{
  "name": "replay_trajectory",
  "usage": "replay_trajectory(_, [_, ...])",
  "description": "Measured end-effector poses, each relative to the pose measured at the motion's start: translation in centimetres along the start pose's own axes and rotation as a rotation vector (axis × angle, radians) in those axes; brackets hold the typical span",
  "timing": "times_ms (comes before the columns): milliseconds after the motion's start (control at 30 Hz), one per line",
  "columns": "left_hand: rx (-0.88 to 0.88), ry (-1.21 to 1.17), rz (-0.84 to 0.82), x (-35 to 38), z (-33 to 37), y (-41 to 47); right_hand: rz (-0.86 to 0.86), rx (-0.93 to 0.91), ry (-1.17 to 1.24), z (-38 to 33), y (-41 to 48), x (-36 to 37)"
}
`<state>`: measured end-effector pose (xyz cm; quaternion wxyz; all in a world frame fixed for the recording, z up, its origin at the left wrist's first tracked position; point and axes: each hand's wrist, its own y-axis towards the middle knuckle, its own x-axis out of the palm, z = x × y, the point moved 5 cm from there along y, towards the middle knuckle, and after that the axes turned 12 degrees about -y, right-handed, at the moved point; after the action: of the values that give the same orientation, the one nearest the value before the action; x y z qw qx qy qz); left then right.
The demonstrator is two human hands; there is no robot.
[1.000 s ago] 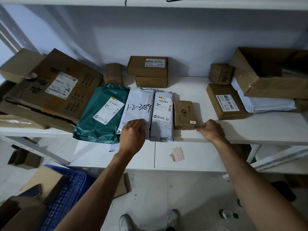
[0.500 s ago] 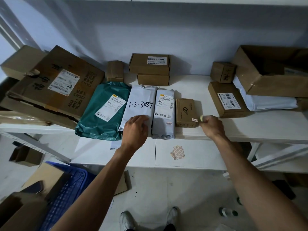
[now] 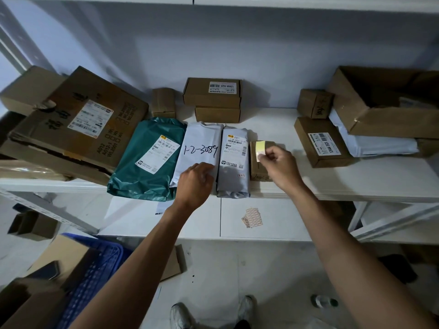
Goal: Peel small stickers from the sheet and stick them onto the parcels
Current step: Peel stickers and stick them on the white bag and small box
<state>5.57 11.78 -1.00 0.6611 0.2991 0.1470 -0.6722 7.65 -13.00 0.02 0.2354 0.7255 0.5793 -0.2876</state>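
Observation:
On the white shelf (image 3: 344, 181) lie a green mailer (image 3: 147, 160), a grey mailer marked 1-2-3089 (image 3: 199, 143), a second grey mailer (image 3: 234, 160) and a small brown box (image 3: 257, 166). My left hand (image 3: 194, 181) rests on the near end of the marked grey mailer. Over the small brown box, my right hand (image 3: 278, 167) pinches a small yellow sticker sheet (image 3: 260, 147). A peeled sticker sheet (image 3: 253, 217) lies on the lower shelf board (image 3: 285, 224).
Large cardboard boxes (image 3: 78, 129) lean at the left. Two stacked brown boxes (image 3: 213, 100) stand at the back. A labelled box (image 3: 320, 143), an open carton (image 3: 384, 103) and a white mailer (image 3: 370, 138) sit at the right. A blue crate (image 3: 95, 269) is on the floor.
My right hand has lifted from the shelf edge beside the small brown box and now holds up a small yellow sheet over it. My left hand stays on the marked mailer.

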Motion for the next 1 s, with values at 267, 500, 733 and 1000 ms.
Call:
replay_trajectory(267, [-0.133,-0.22,-0.083,-0.5,-0.1,0.1,-0.173,-0.02,0.076,-3.4,-2.3,3.2])
replay_trajectory(500, [-0.271,-0.595,-0.089,-0.7,0.4,0.0,-0.189,-0.003,0.173,-5.6,-4.4,5.1])
replay_trajectory(733, [-0.307,-0.738,-0.049,-1.4,0.5,-0.9,-0.193,-0.007,0.32,-6.4,-6.1,6.6])
replay_trajectory(1000, [-0.396,-0.872,-0.034,-1.8,0.9,-0.5,-0.222,0.017,0.393,-6.8,-6.1,6.2])
